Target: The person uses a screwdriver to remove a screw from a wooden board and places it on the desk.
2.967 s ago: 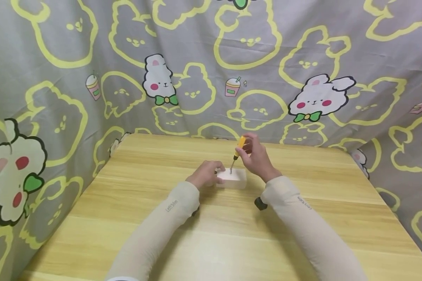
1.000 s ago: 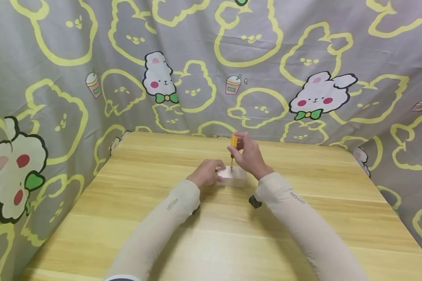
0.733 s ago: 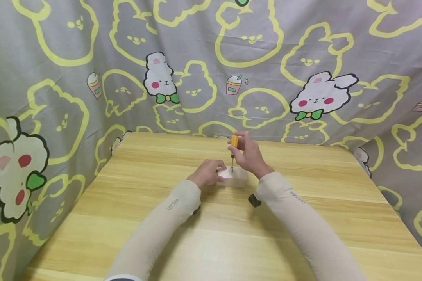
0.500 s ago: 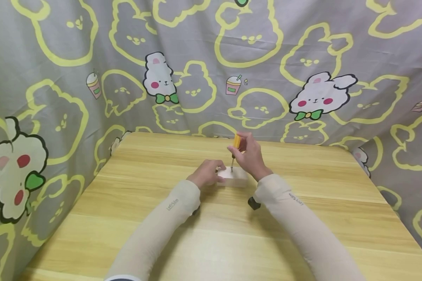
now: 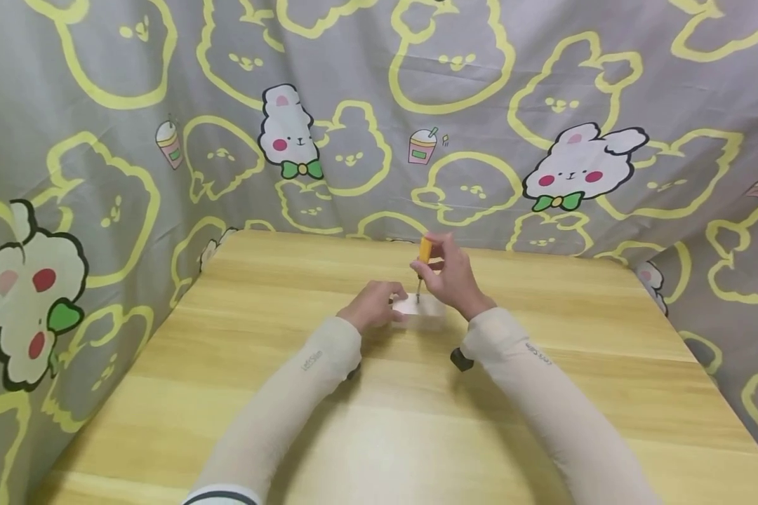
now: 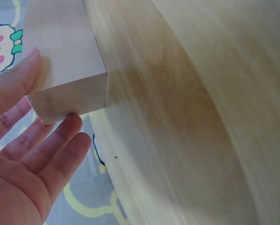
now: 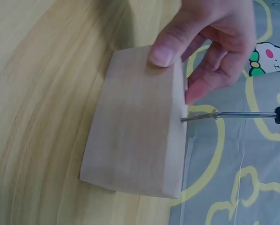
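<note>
The wooden block (image 7: pixel 128 122), pale, smooth and sharp-edged, lies lengthwise across the tabletop (image 5: pixel 385 428). The left hand (image 5: pixel 374 304) grips its left end, the thumb flat on the side nearest the person. A thin metal screw (image 7: pixel 198 117) stands from the block's upper face, much of its length exposed; how deep its tip sits cannot be told. The screwdriver (image 5: pixel 424 250), with yellow handle, black collar and bright slim shaft, meets the screw's head, nearly upright and leaning slightly right. The right hand (image 5: pixel 451 275) pinches its handle.
</note>
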{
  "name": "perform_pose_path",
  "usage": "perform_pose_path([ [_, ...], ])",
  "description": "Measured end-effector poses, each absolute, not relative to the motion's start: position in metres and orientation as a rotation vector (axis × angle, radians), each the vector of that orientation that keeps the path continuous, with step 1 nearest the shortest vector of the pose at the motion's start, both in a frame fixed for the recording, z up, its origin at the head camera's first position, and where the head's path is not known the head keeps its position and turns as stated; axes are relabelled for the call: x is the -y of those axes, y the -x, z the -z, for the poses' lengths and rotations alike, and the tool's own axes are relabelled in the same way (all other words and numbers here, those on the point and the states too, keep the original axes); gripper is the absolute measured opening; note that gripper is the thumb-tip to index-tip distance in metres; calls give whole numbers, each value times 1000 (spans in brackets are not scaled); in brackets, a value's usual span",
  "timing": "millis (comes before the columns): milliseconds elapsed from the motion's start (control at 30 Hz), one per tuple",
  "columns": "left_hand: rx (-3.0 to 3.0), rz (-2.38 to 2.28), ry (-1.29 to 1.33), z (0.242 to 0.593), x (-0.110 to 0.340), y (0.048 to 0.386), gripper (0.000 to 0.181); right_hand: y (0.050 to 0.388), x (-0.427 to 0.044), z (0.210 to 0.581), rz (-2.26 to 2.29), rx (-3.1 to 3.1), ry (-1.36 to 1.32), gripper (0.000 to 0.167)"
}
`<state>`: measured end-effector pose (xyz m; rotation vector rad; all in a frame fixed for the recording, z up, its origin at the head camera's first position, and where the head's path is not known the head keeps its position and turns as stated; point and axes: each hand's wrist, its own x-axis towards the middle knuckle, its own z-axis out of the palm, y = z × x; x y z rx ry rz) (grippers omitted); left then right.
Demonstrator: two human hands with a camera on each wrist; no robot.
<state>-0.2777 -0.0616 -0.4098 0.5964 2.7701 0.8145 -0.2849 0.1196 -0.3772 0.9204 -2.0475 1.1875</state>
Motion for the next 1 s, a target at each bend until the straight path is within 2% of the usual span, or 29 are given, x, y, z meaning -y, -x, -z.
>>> perform_pose_path([
  [133,-2769,-810,-596,407,60,281,42,287,-121,374,-1092,2080,-821,52],
  [500,-2781,-814,-585,403,59,284,41,290,-126,367,-1154,2082,-856,43],
  [767,-2787,-800,-588,400,58,284,42,290,-125,365,-1073,2100,-830,50],
  [1000,-2783,-772,-601,404,59,282,42,287,-121,366,-1027,2116,-879,42],
])
